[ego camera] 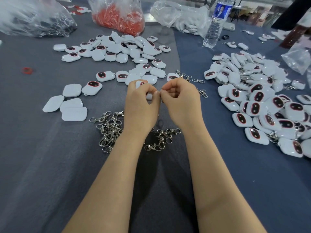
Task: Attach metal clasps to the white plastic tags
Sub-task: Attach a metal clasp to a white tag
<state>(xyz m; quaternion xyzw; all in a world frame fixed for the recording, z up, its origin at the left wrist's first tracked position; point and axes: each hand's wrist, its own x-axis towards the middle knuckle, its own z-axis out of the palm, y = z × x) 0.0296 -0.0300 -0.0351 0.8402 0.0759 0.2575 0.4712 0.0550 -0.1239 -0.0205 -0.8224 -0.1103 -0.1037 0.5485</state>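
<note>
The table [42, 165] has a gray-blue cloth on it. Going out from the hands, a clear bag of red bits [117, 19] sits at 11 o'clock and a water bottle [213, 29] at 1 o'clock. Loose white tags [117, 47] lie at 11 o'clock, and a big heap of tags [262, 105] at 3 o'clock. A pile of shiny clasps [109, 130] lies at 8 o'clock.

The left hand [141, 101] curls round one white tag [140, 84] in the middle. Fingers hide most of it, so I cannot tell which way it points. The right hand [181, 101] pinches a thin metal clasp [159, 89], right against the left fingertips.
</note>
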